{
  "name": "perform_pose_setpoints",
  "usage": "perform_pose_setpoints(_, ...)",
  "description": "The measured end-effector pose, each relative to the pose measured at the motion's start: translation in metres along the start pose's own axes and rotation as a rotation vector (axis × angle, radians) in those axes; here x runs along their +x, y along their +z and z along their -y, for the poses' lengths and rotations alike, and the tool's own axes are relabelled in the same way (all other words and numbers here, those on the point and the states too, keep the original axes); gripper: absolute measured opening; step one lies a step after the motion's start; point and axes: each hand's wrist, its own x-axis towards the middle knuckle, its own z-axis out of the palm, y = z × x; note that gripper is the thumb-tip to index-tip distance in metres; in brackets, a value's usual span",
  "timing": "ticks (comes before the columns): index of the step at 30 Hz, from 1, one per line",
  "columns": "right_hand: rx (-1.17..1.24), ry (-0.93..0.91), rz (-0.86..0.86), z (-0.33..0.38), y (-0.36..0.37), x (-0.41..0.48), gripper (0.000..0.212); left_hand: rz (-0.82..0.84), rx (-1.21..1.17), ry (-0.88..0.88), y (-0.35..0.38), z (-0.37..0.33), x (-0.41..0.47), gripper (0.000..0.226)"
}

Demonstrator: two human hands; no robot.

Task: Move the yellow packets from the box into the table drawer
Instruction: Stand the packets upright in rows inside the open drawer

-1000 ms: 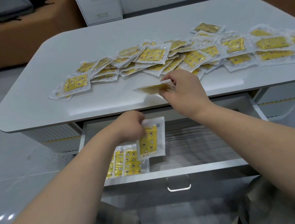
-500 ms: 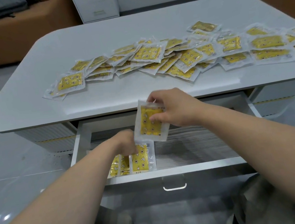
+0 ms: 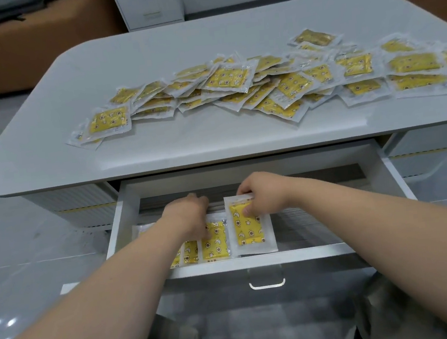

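The right hand [image 3: 261, 194] pinches the upper end of a white-bordered yellow packet printed with small stars and moons [image 3: 250, 229], thumb on its face and fingers over its top edge. That packet lies almost flat in the open white table drawer [image 3: 120, 225], near the drawer's front rail, with its long side running front to back.

The left hand [image 3: 191, 214] rests palm down on the row of matching yellow packets [image 3: 214, 244] lying just left of the held one. Its fingers are curled over them, but whether they press or grasp cannot be told, since the hand covers the contact. The left forearm hides most of that row; only a few lower ends show, and a pale packet edge shows near the drawer's left wall.

The drawer floor right of the held packet is bare, with fine ridged lines. Below the front rail a small metal loop handle [image 3: 267, 282] shows.

Above the drawer, the pale grey rounded tabletop [image 3: 149, 66] carries a long, overlapping scatter of loose yellow packets [image 3: 227, 81]. The scatter is cut off at the picture's right edge. No box can be made out.
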Motion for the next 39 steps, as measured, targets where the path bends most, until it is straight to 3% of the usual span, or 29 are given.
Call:
perform_pose_setpoints(8, 0.028, 0.029, 0.000, 0.004, 0.041, 0.031, 0.032, 0.076, -0.012, -0.068, -0.023, 0.008, -0.013, 0.045)
perform_pose_setpoints(11, -0.107, 0.038, -0.035, -0.001, 0.053, 0.039, 0.047, 0.095, -0.020, -0.059, -0.028, 0.009, -0.021, 0.047)
perform_pose_setpoints(16, -0.420, 0.055, -0.079, 0.000, 0.062, 0.036, 0.054, 0.134, -0.035, -0.026, -0.040, 0.005, -0.033, 0.055)
perform_pose_setpoints(19, -0.459, 0.077, -0.096, 0.006, 0.061, 0.032, 0.061, 0.112, -0.087, 0.006, -0.054, 0.002, -0.040, 0.060)
perform_pose_setpoints(23, -0.443, 0.064, -0.145, 0.016, 0.057, 0.021, 0.056, -0.031, -0.218, 0.050, -0.075, 0.006, -0.050, 0.049)
perform_pose_setpoints(30, -0.424, -0.042, -0.360, 0.039, 0.006, -0.012, 0.025, -0.400, -0.479, 0.065, -0.089, 0.010, -0.049, 0.015)
perform_pose_setpoints(35, -0.419, 0.017, -0.536, 0.027, -0.037, -0.025, 0.027, -0.559, -0.572, 0.062, -0.098, -0.006, -0.044, 0.020)
perform_pose_setpoints(39, -0.361, 0.107, -0.642, 0.013, -0.065, -0.027, 0.027, -0.577, -0.566, 0.145, -0.104, -0.021, -0.041, 0.027)
